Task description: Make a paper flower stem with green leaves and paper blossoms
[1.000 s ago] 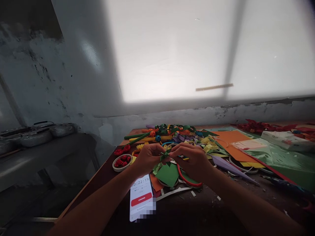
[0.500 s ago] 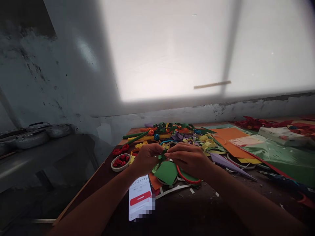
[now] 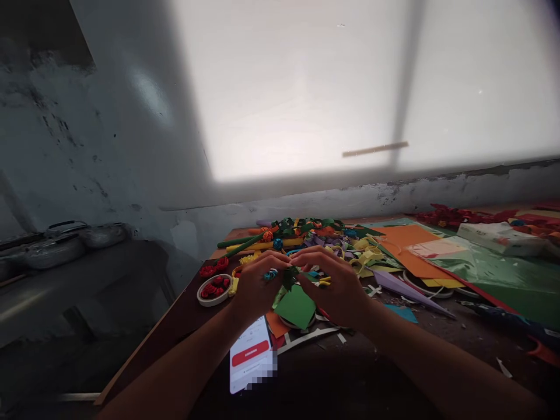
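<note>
Both hands meet over the middle of a dark wooden table [image 3: 394,373]. My left hand [image 3: 258,283] and my right hand [image 3: 339,283] pinch a small dark green paper piece [image 3: 289,276] between their fingertips. A larger green paper sheet [image 3: 296,306] lies just below the hands, over an orange scrap [image 3: 275,322]. Behind the hands is a heap of coloured paper strips and rolled paper stems [image 3: 306,233].
A phone [image 3: 250,353] showing a red button lies at the near edge. A small white dish of red paper roses [image 3: 214,289] stands to the left. Orange [image 3: 409,248] and green sheets [image 3: 499,280], a white packet [image 3: 499,238] and red paper flowers [image 3: 450,217] lie right.
The hands have drawn a little nearer and curled closer together over the green piece. The view has shifted slightly.
</note>
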The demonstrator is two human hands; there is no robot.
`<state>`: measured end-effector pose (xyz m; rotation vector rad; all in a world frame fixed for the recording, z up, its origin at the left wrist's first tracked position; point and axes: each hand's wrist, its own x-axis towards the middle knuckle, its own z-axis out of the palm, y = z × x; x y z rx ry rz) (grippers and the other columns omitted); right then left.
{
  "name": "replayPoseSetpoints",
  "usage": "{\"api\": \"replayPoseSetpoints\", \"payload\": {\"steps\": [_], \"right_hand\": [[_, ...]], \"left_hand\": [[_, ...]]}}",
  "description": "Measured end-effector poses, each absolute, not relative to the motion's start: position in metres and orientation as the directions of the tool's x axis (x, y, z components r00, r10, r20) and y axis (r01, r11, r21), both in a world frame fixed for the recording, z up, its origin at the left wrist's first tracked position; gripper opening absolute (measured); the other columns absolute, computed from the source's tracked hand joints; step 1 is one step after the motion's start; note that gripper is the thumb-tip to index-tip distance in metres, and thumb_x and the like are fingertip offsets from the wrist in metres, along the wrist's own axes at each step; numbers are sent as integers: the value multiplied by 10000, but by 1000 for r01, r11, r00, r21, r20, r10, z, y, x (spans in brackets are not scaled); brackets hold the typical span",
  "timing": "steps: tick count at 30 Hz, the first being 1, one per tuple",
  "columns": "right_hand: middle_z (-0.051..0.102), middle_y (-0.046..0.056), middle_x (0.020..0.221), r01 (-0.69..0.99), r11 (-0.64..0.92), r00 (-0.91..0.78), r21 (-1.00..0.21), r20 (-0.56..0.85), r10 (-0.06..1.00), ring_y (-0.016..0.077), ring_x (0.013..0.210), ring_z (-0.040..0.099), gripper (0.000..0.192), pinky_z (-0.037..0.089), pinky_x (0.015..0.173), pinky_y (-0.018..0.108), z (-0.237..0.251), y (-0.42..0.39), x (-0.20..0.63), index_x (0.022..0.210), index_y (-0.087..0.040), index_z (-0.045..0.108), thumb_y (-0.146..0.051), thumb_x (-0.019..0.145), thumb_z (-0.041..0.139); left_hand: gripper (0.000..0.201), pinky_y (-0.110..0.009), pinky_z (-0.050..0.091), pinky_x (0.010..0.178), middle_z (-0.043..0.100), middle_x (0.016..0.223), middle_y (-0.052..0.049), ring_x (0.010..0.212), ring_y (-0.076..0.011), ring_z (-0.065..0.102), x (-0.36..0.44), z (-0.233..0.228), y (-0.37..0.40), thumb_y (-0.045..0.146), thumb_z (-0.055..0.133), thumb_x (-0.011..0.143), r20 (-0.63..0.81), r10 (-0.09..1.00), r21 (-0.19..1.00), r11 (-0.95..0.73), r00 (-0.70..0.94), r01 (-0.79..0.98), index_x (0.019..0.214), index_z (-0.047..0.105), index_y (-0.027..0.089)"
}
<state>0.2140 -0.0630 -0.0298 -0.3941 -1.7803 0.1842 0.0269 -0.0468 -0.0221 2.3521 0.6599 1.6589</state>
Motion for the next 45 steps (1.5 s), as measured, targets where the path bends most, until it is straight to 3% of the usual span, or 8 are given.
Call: {"api": "replayPoseSetpoints", "payload": {"steps": [3,9,14,25,29,37,41,45], "right_hand": [[744,50,975,140,838,-180,-527,819,545,159,828,692,168,568,739,291,-28,-65,215,1061,-230,710,-168,925,632],[769,39,857,-24,560,-224,-828,550,804,163,751,676,117,514,670,288,-28,-61,212,894,-215,785,-316,835,776],[747,13,759,-263,306,-266,-915,374,888,122,652,631,295,480,622,260,-29,-53,211,912,-184,759,-343,700,890],[689,-32,679,-210,107,-371,-972,181,911,117,639,615,428,456,663,270,-26,-52,216,978,-174,704,-341,643,912],[736,-8,766,-190,217,-306,-958,267,914,146,710,662,414,474,689,280,-26,-52,216,1006,-199,670,-320,674,886],[747,-31,827,423,546,-193,-723,516,834,185,798,672,312,444,761,330,-22,-66,217,1128,-306,669,-177,845,700],[729,-22,831,426,542,-220,-725,498,839,177,775,648,360,433,743,321,-22,-65,218,1200,-293,622,-178,863,675],[719,-19,809,256,497,-264,-829,435,861,165,744,634,361,439,724,309,-25,-58,218,1181,-265,612,-191,836,691]], "left_hand": [[94,-283,583,737,752,888,-54,818,-164,723,23,-19,-46,105,699,880,908,246,130,-935,338,330,863,698,197],[140,-283,545,743,715,924,-52,813,-152,645,17,-19,-43,59,646,903,861,87,-147,-900,501,411,862,636,193],[139,-288,538,756,698,935,-60,814,-155,618,18,-23,-42,45,638,902,819,65,-223,-880,571,419,873,614,179],[144,-299,567,747,693,898,-53,822,-170,626,19,-23,-43,70,571,938,772,53,-300,-848,633,437,866,613,188],[119,-297,564,745,684,894,-51,801,-160,616,20,-25,-42,79,604,931,799,75,-274,-838,597,472,880,613,187],[148,-310,562,748,680,873,-59,814,-182,614,18,-29,-39,64,544,941,769,115,-305,-798,628,520,908,628,181],[183,-311,560,738,682,873,-66,812,-189,620,19,-27,-41,31,520,925,752,113,-324,-795,650,513,902,631,175],[172,-302,556,734,690,864,-57,788,-177,622,20,-27,-42,48,544,926,764,121,-285,-818,634,499,875,630,188]]}}
